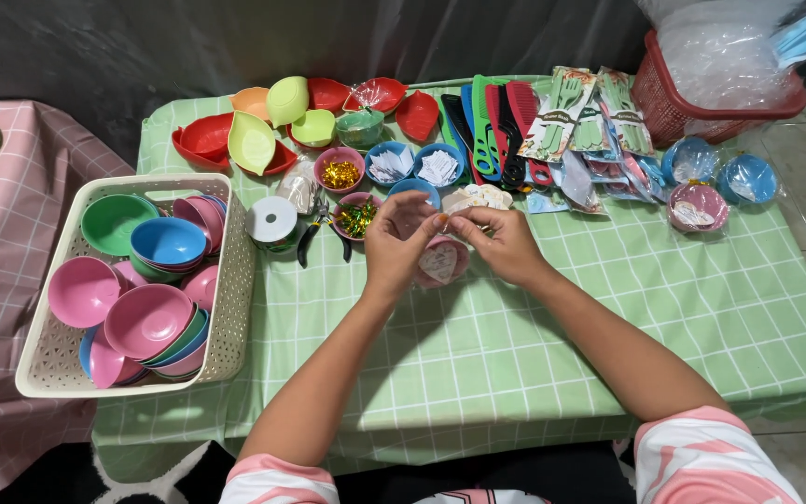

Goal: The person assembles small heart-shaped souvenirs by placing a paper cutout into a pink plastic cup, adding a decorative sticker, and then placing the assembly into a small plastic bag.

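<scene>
My left hand and my right hand meet over the middle of the green checked table. Between them sits a small pink bowl wrapped in clear plastic with a white paper inside. Both hands pinch the top of the wrapping, fingertips touching just above the bowl. Whether they hold a tie or ribbon is too small to tell. Right behind the hands stand small bowls: one with gold bits, one with mixed shiny bits, and blue ones with white paper slips.
A cream basket of pink, blue and green bowls stands at the left. A ribbon spool and pliers lie beside it. Leaf-shaped dishes, combs, packed cutlery, wrapped bowls and a red basket line the back.
</scene>
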